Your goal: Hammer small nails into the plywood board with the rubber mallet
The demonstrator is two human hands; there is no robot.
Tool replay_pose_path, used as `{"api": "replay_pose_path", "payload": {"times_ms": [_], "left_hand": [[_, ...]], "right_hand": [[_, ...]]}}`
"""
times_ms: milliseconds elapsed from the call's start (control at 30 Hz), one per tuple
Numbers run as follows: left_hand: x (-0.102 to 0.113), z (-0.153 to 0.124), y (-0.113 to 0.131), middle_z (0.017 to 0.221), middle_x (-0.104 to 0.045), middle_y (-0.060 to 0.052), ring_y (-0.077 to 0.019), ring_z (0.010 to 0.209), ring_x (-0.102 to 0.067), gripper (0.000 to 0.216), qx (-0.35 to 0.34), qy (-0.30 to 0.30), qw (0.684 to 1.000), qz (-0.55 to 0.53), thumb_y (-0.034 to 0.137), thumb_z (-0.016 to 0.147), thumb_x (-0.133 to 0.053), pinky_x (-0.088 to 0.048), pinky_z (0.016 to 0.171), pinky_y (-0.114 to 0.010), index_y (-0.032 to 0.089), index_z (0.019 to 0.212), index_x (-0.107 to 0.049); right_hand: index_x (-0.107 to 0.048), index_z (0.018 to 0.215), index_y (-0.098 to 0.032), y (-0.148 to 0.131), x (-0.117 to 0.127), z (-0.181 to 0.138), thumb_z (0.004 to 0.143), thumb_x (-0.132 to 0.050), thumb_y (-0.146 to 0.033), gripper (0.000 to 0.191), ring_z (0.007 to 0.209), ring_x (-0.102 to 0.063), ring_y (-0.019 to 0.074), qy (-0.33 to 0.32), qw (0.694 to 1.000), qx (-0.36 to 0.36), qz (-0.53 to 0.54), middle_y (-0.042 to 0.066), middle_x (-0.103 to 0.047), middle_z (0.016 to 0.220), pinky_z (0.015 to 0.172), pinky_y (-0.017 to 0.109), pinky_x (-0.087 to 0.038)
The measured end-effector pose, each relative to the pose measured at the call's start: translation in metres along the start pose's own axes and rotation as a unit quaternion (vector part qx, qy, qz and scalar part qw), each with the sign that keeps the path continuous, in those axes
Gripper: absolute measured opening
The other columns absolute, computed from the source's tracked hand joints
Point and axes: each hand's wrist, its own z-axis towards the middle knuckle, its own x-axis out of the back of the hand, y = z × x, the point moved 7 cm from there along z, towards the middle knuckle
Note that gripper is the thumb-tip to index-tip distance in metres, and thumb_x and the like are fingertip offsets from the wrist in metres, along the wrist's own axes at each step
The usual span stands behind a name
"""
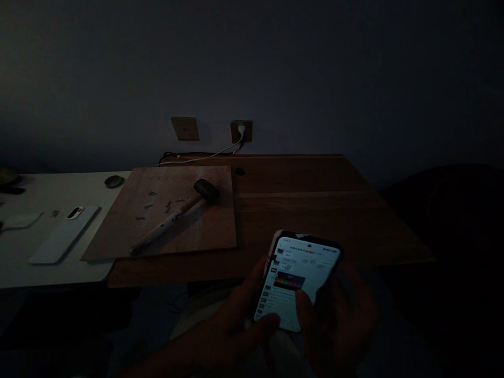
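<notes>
A lit smartphone (311, 310) is held up in front of the table's near edge, its screen showing rows of small text and a dark coloured picture. My left hand (236, 320) is closed around its left side, the thumb lying over the lower left corner. At the right side is my right hand (334, 320), its thumb on the screen just below the picture and its fingers partly lost in the dark. A mallet (206, 190) with a dark head and worn handle lies across a wooden board (212, 226). Several nails (168, 207) lie loose beside it.
The board spans a brown wooden table (307, 210) and a white surface (59, 184). There a pale phone-like slab (65, 236) and a small round dark container (114, 181) rest. White and black cables run to a wall socket (241, 130). The room is dim.
</notes>
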Motion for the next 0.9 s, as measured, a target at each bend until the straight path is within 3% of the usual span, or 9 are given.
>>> {"api": "replay_pose_path", "payload": {"times_ms": [167, 333, 500, 667, 800, 900], "left_hand": [[0.002, -0.003, -0.003, 0.173, -0.035, -0.012, -0.0351, 0.154, -0.041, 0.085, -0.013, -0.002, 1.000, 0.019, 0.026, 0.102, -0.063, -0.040, 0.124, -0.058, 0.038, 0.170, -0.013], [0.001, -0.006, -0.004, 0.174, -0.033, -0.011, -0.0373, 0.152, -0.044, 0.090, -0.018, -0.025, 0.999, 0.025, 0.027, 0.101, -0.065, -0.045, 0.120, -0.059, 0.043, 0.170, -0.009], [0.001, -0.007, -0.003, 0.175, -0.031, -0.010, -0.0357, 0.158, -0.035, 0.090, -0.044, -0.033, 0.997, 0.044, 0.024, 0.101, -0.065, -0.038, 0.125, -0.057, 0.043, 0.170, -0.010], [0.004, -0.006, -0.004, 0.176, -0.028, -0.011, -0.0353, 0.159, -0.035, 0.093, -0.044, -0.026, 0.996, 0.075, 0.023, 0.100, -0.065, -0.037, 0.126, -0.056, 0.040, 0.170, -0.007], [0.005, -0.006, -0.003, 0.174, -0.034, -0.010, -0.0360, 0.156, -0.039, 0.098, -0.036, -0.023, 0.995, 0.089, 0.018, 0.096, -0.066, -0.037, 0.126, -0.057, 0.040, 0.170, -0.007], [0.005, -0.007, -0.001, 0.169, -0.042, -0.011, -0.0358, 0.146, -0.052, 0.100, -0.024, -0.014, 0.995, 0.096, 0.018, 0.094, -0.066, -0.047, 0.119, -0.054, 0.037, 0.171, -0.006]], "right_hand": [[-0.052, 0.143, -0.024, 0.014, 0.010, 0.009, 0.081, -0.083, -0.041, 0.071, 0.099, -0.078, 0.0372, -0.022, 0.999, 0.022, 0.028, 0.015, -0.080, 0.113, 0.078, 0.049, -0.063], [-0.046, 0.152, -0.023, 0.008, 0.003, 0.005, 0.075, -0.090, -0.039, 0.090, 0.093, -0.079, 0.0358, -0.013, 1.000, 0.008, -0.014, 0.018, -0.079, 0.116, 0.068, 0.043, -0.064], [-0.046, 0.152, -0.021, 0.000, -0.004, -0.002, 0.084, -0.083, -0.043, 0.081, 0.096, -0.079, 0.0358, -0.015, 1.000, 0.010, 0.010, 0.019, -0.079, 0.117, 0.070, 0.043, -0.064], [-0.040, 0.155, -0.023, 0.012, 0.002, 0.000, 0.084, -0.082, -0.041, 0.084, 0.097, -0.079, 0.0362, -0.022, 0.998, -0.001, 0.061, 0.018, -0.079, 0.118, 0.071, 0.045, -0.064], [-0.049, 0.150, -0.024, 0.026, 0.014, 0.006, 0.082, -0.084, -0.040, 0.078, 0.110, -0.076, 0.0378, -0.030, 0.998, 0.020, 0.044, 0.018, -0.075, 0.129, 0.078, 0.046, -0.063], [-0.052, 0.149, -0.022, 0.032, 0.017, 0.007, 0.082, -0.083, -0.042, 0.076, 0.119, -0.072, 0.0395, -0.042, 0.998, 0.021, 0.029, 0.019, -0.072, 0.136, 0.084, 0.047, -0.062]]}}
